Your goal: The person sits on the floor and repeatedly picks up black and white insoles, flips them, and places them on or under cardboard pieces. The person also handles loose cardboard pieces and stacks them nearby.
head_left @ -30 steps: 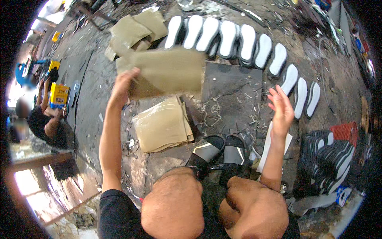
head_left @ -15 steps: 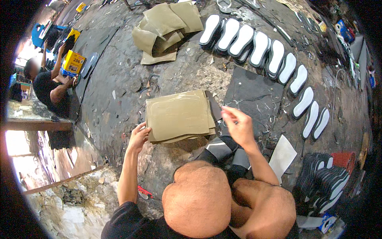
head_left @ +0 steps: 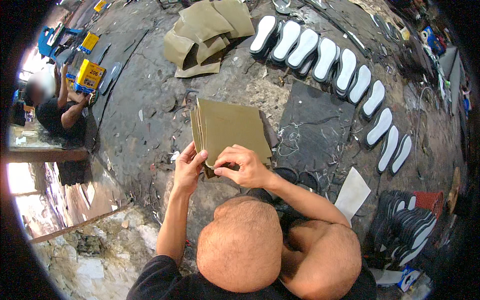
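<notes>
In front of my knees lies a stack of olive-tan sheets (head_left: 235, 125), its left side raised so that several edges fan apart. My left hand (head_left: 187, 172) grips the near left corner of the stack, thumb on the edges and fingers behind. Close beside it, my right hand (head_left: 244, 167) is closed in a pinch at the near edge of the top sheets, where a corner curls up. A darker piece shows past the stack's right side. The stack's underside is hidden.
Beyond the stack lies a pile of tan sheets (head_left: 205, 25). A curved row of dark soles with white tops (head_left: 302, 47) runs down the right, near a dark mat (head_left: 317, 125). A white sheet (head_left: 352, 195) and stacked black soles (head_left: 407, 225) lie near right. Another person (head_left: 55, 112) works far left.
My right hand has come left and down from beyond the stack's right side to its near left corner. The stack's left edge has lifted and fanned, and my left hand now grips it.
</notes>
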Motion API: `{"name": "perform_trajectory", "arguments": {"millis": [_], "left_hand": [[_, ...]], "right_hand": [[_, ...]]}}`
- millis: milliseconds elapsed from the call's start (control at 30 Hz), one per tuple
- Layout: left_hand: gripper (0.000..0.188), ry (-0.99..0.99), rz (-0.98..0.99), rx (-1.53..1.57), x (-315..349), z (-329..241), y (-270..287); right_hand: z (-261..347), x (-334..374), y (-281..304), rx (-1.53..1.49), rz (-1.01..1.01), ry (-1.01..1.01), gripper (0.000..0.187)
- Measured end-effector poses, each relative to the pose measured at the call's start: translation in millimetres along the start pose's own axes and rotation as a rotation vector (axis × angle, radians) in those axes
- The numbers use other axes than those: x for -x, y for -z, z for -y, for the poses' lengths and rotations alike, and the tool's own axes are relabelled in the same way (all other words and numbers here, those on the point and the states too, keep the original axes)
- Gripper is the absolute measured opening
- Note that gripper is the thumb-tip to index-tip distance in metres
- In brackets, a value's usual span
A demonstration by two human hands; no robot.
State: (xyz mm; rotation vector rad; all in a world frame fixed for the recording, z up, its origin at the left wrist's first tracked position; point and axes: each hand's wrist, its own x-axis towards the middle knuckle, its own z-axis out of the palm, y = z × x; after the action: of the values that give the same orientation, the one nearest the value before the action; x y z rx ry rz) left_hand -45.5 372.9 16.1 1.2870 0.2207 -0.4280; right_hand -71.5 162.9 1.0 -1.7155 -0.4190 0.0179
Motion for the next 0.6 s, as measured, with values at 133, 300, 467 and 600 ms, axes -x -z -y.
{"name": "perform_trajectory", "arguments": {"millis": [133,300,467,600], "left_hand": [[0.05,0.013,-0.002,-0.057,5.7,4.1,6.9],[0.048,-0.02,0.038,-0.083,5.3,-3.5,-11.7],[0.048,-0.027,0.056,-0.159,6.7,-9.7,-18.7],[0.049,0.007,0.05,-0.229,8.2,-13.1,-22.7]], "right_hand": [[4.5,3.8,3.3,-0.032,0.019,0.049,0.026],[3.2,-1.4,28.3,0.072,0.056,0.203,0.033],[-3.4,-6.3,35.7,0.163,0.109,0.31,0.034],[-1.3,-10.0,42.1,0.185,0.129,0.354,0.03]]}}
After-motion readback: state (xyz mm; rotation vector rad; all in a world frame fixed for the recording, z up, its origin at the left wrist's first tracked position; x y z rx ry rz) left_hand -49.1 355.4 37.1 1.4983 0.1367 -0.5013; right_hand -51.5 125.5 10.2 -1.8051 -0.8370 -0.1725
